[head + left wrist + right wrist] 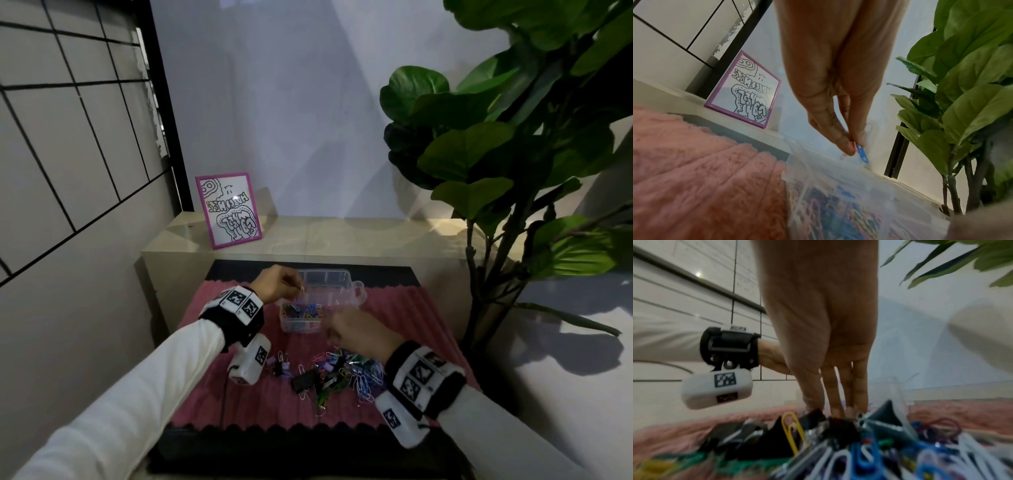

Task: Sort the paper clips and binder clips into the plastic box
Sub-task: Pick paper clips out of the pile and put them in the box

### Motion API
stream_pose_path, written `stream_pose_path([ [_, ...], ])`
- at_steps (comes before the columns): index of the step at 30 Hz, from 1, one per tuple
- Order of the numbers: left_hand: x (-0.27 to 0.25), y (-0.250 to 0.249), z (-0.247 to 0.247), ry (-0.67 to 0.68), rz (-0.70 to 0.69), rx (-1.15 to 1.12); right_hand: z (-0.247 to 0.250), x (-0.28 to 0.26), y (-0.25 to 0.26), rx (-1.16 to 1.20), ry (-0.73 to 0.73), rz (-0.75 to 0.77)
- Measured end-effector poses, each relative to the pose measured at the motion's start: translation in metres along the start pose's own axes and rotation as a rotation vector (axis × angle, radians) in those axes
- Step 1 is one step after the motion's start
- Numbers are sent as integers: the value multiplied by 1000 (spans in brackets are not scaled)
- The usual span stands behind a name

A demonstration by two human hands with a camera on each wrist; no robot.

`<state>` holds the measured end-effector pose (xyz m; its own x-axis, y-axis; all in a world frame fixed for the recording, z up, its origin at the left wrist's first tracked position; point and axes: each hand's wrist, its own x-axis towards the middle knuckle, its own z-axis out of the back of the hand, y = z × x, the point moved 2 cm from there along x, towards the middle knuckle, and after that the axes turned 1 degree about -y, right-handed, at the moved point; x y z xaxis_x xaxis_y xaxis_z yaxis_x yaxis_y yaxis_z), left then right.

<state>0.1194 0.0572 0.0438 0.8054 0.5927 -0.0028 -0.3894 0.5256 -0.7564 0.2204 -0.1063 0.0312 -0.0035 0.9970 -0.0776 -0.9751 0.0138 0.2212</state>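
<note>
we hold a blue paper clip (863, 152) pinched in our left hand (274, 286), poised over the plastic box (320, 301) at twelve o'clock on the pink rug (219, 394), likely so it drops into a far compartment; the near ones already hold coloured clips. our right hand (356, 334) reaches fingers-down into the clip pile (342, 373) at five o'clock, fingertips (838, 410) among black binder clips (885, 417); whether they grip one we cannot tell. a framed drawing (228, 210) sits at eleven o'clock, a leafy plant (513, 144) at two; neither blocks us.
</note>
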Motion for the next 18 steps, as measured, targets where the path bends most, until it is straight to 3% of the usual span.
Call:
stream_pose_path([
  [4, 3, 2, -1, -11, 13, -56, -15, 4, 6, -172, 85, 90],
  [8, -1, -1, 1, 58, 5, -9, -14, 7, 7, -87, 148, 116],
  [14, -26, -12, 2, -64, -66, 101, -12, 7, 7, 49, 196, 122],
  [18, -58, -10, -17, 189, -139, 202, -11, 11, 3, 138, 221, 104],
])
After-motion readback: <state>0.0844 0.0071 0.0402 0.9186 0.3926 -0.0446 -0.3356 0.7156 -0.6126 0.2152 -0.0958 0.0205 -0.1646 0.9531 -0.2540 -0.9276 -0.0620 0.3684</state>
